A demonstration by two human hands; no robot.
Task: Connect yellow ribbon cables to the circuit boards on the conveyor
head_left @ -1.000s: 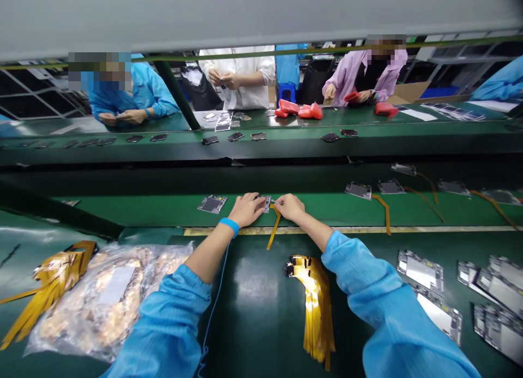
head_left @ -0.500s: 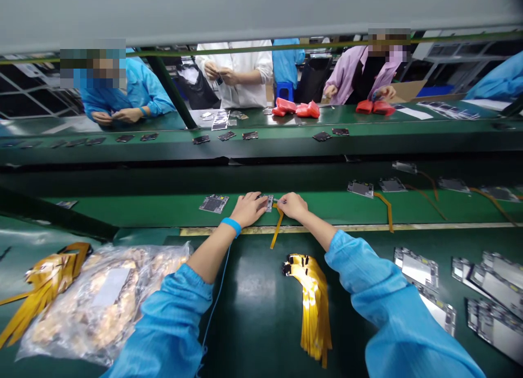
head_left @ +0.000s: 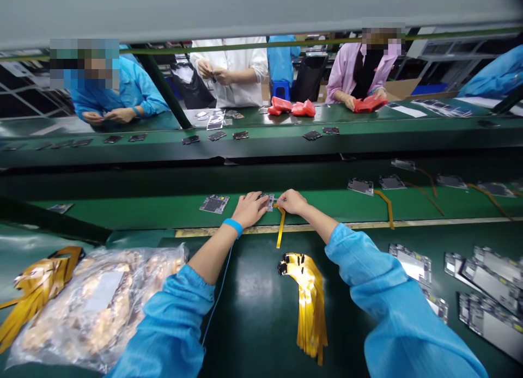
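Observation:
My left hand [head_left: 248,210] wears a blue wrist strap. Its fingers hold a small circuit board [head_left: 270,202] against the green belt, covering most of it. At that board's right edge, my right hand [head_left: 292,202] pinches the end of an orange flex cable [head_left: 280,229]. The cable's loose tail hangs over the belt's near edge; whether it is joined to the board is hidden by my fingers. Another circuit board [head_left: 214,203] lies left of my hands. Nearer me, a bundle of flex cables [head_left: 309,302] is fanned out on the table.
A clear plastic bag [head_left: 98,307] and more flex cables [head_left: 43,282] lie at left. Several bare boards [head_left: 492,323] are stacked at right. Boards with cables [head_left: 360,187] sit along the belt [head_left: 134,210]. Across the line, co-workers handle parts near red packets [head_left: 292,107].
The cable's tail has swung slightly to the right under my right hand. Both hands stay at the board. Opposite, a person in pink now has both hands at a red packet. My view has shifted slightly.

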